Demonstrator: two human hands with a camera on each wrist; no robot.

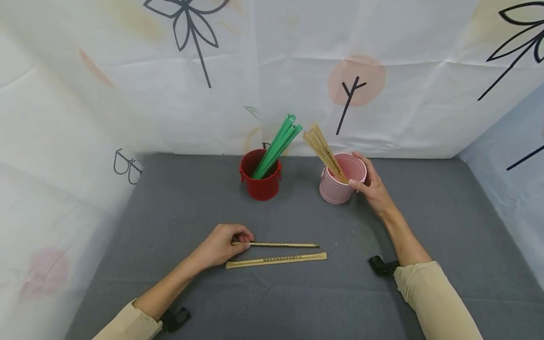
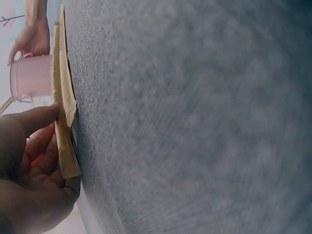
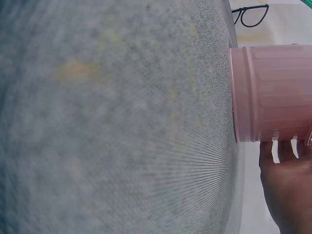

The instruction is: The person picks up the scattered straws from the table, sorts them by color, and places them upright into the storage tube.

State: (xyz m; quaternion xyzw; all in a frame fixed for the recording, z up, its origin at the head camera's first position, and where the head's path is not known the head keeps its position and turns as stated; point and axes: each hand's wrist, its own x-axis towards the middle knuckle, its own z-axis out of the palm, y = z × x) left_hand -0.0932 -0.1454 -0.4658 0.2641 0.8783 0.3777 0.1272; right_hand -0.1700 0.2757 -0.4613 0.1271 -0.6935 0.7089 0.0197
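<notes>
My left hand (image 1: 224, 242) pinches the left end of a brown paper-wrapped stick (image 1: 284, 244) between thumb and fingers, low over the table. Just nearer to me, a second brown wrapped stick (image 1: 276, 260) with dark print lies on the cloth. In the left wrist view the held stick (image 2: 65, 151) overlaps the other one. My right hand (image 1: 373, 189) holds the pink bucket (image 1: 335, 191) by its right side, thumb at the near rim. Several brown wrapped sticks (image 1: 323, 148) lean to the left inside that bucket. The right wrist view shows fingers against the bucket's wall (image 3: 278, 92).
Left of the pink bucket stands a red bucket (image 1: 262, 189) with several green wrapped sticks (image 1: 278, 146) leaning right in it. A grey cloth (image 1: 323, 302) covers the table. White printed fabric (image 1: 293, 80) hangs behind and at the sides.
</notes>
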